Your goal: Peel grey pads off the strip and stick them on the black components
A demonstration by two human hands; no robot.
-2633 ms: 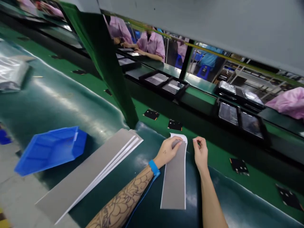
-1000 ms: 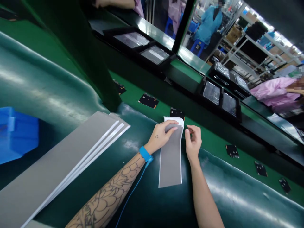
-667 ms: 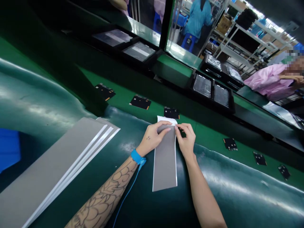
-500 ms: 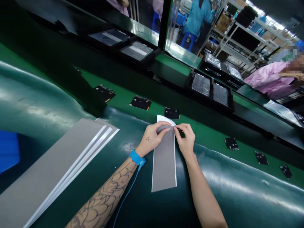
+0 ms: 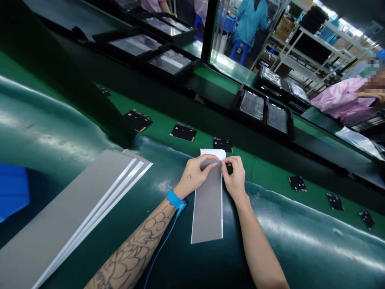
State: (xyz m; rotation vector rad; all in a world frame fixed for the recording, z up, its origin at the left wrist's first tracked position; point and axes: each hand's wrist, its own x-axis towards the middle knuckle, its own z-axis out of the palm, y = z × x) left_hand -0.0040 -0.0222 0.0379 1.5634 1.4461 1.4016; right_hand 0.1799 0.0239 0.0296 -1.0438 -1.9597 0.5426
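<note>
1. Grey strip (image 5: 207, 212) with white backing: it lies flat on the dark green mat (image 5: 180, 265) of the desk, its top end under both hands. Everything below is placed from this strip.
2. Far left of the strip sits a blue bin (image 5: 12, 192), then a stack of grey sheets (image 5: 78, 212). The tattooed left forearm (image 5: 135, 249) lies near that stack, so a careless sweep of the arm could shift it.
3. Left of the strip's top end is the left hand (image 5: 192, 174), with a blue wrist strap (image 5: 174, 199). Its fingers (image 5: 207, 159) are closed over the strip; pressing too hard could crease it.
4. Right of that, the right hand (image 5: 236, 176) has its fingers (image 5: 225, 162) pinched at the top right corner. A slanted pull could tear or curl the strip.
5. Beyond the strip's top end, a black pad (image 5: 222, 145) lies close; a lifted end could catch it.
</note>
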